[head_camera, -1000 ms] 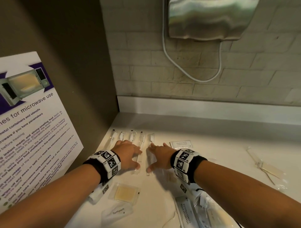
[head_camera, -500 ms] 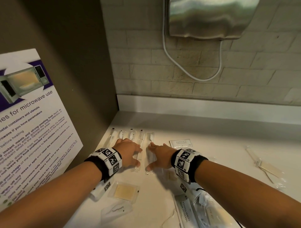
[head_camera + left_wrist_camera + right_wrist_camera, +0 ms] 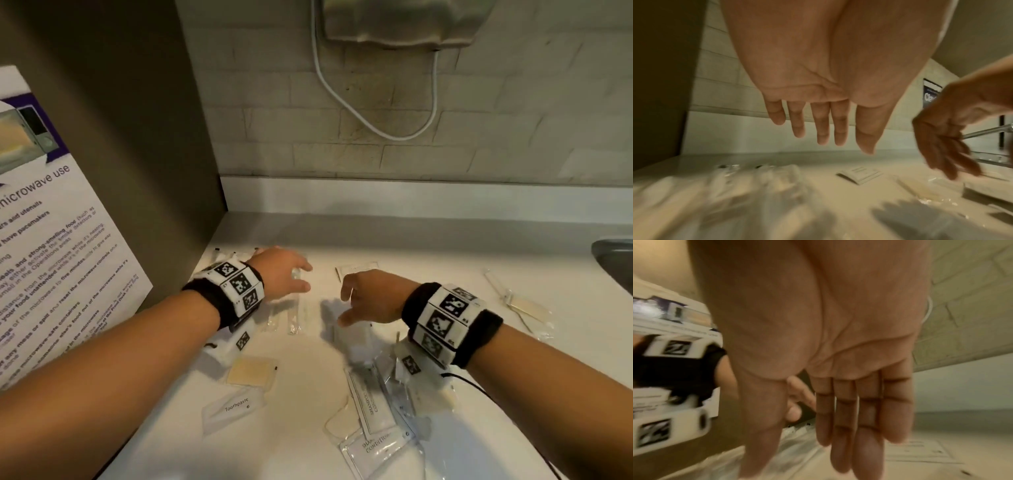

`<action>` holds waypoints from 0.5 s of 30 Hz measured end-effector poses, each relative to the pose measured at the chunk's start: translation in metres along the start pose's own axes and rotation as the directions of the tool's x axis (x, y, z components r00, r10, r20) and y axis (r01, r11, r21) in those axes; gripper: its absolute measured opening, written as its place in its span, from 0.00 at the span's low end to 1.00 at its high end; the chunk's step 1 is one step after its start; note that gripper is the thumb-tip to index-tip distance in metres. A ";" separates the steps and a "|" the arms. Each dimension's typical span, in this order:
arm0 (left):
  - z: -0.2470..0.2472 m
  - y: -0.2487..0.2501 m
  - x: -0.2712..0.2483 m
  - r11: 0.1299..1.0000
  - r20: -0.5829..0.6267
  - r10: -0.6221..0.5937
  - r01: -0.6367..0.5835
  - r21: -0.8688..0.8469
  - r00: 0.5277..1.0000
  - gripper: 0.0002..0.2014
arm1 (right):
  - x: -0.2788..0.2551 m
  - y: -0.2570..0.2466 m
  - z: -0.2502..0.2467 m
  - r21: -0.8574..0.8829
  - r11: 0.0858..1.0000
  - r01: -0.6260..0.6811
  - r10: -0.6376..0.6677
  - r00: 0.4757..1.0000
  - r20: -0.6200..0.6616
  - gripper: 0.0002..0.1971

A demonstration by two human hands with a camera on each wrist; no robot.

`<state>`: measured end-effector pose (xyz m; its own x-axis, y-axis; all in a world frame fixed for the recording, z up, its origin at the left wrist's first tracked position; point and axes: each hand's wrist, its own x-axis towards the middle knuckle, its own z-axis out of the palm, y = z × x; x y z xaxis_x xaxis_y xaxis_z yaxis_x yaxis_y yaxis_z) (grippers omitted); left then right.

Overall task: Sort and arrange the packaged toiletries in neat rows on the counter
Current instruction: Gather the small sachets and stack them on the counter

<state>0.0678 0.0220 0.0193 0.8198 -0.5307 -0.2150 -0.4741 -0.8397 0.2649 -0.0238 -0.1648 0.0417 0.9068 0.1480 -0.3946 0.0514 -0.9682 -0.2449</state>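
At the far left a microwave-use poster (image 3: 51,240) leans against the brown side panel, and just to its right a row of long clear-wrapped toothbrush packets (image 3: 297,313) lies side by side on the white table (image 3: 445,267), their far ends close to the back corner. The left hand (image 3: 281,274) hangs palm down over this row, forearm reaching in from the lower left, wrist wrapped in a black band with printed markers; in the left wrist view its fingers (image 3: 821,126) are straight and slightly spread, clear of the packets below and holding nothing. Nearer the person, a square packet with a tan pad (image 3: 251,371) and a white toothpaste sachet (image 3: 234,407) lie flat below that wrist. To the right, the right hand (image 3: 371,296) also hovers palm down, thumb stretched toward the left hand, with its fingers (image 3: 846,410) straight, pressed together and empty. A small flat white sachet (image 3: 358,269) lies just beyond its fingertips. Beneath and in front of the right wrist is a loose heap of shampoo and conditioner packets (image 3: 373,418), overlapping at angles. Farther right, well apart from the rest, a clear-wrapped comb packet (image 3: 520,303) lies slanted, and the rim of a metal sink (image 3: 613,260) cuts the right edge.
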 end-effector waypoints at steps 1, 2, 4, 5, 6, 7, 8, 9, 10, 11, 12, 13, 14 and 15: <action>-0.001 0.011 0.009 0.999 0.001 0.033 -0.033 0.005 0.999 0.23 | -0.013 0.001 0.003 -0.034 0.999 -0.025 0.026 0.999 0.031 0.29; 0.000 0.021 0.020 0.998 0.001 0.064 -0.064 0.010 0.998 0.23 | -0.024 0.001 0.009 -0.064 0.997 -0.048 0.051 0.997 0.054 0.29; 0.007 0.040 0.040 0.996 0.016 0.086 -0.086 -0.016 0.996 0.23 | -0.041 0.001 0.026 -0.072 0.993 -0.095 0.101 0.991 0.086 0.29; 0.011 0.047 0.050 0.996 0.030 0.084 -0.083 -0.030 0.996 0.24 | -0.047 0.001 0.036 -0.052 0.992 -0.119 0.124 0.987 0.098 0.30; 0.015 0.056 0.058 0.997 0.042 0.077 -0.076 -0.030 0.996 0.26 | -0.052 0.001 0.046 -0.033 0.989 -0.142 0.144 0.984 0.104 0.31; 0.018 0.063 0.065 0.998 0.060 0.060 -0.058 -0.022 0.996 0.27 | -0.055 0.002 0.053 -0.024 0.987 -0.161 0.163 0.981 0.109 0.31; 0.020 0.068 0.070 0.999 0.073 0.036 -0.035 -0.014 0.997 0.28 | -0.056 0.002 0.059 -0.011 0.985 -0.171 0.172 0.979 0.113 0.30; 0.023 0.073 0.075 1.000 0.090 0.013 -0.013 0.001 0.996 0.29 | -0.058 0.004 0.062 0.018 0.983 -0.183 0.180 0.978 0.110 0.30; 0.025 0.077 0.080 1.000 0.096 -0.006 0.004 0.018 0.995 0.28 | -0.060 0.005 0.064 0.053 0.980 -0.194 0.188 0.977 0.103 0.30; 0.028 0.078 0.083 0.999 0.096 -0.018 0.015 0.031 0.995 0.28 | -0.061 0.008 0.064 0.080 0.977 -0.199 0.191 0.976 0.100 0.29; 0.031 0.079 0.085 0.999 0.092 -0.026 0.022 0.040 0.995 0.28 | -0.061 0.011 0.064 0.096 0.976 -0.194 0.184 0.977 0.105 0.28; 0.035 0.079 0.087 0.998 0.083 -0.027 0.022 0.051 0.996 0.28 | -0.060 0.016 0.064 0.102 0.978 -0.184 0.173 0.978 0.113 0.26; 0.038 0.079 0.088 0.998 0.074 -0.026 0.022 0.058 0.997 0.29 | -0.058 0.021 0.063 0.108 0.979 -0.172 0.160 0.980 0.117 0.23; 0.041 0.080 0.087 0.998 0.062 -0.022 0.018 0.067 0.998 0.28 | -0.056 0.027 0.063 0.125 0.979 -0.163 0.149 0.982 0.112 0.21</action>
<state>0.0885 -0.0961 -0.0169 0.8087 -0.5182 -0.2784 -0.4798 -0.8549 0.1974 -0.0997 -0.1862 0.0017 0.8515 0.0237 -0.5237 -0.1495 -0.9465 -0.2858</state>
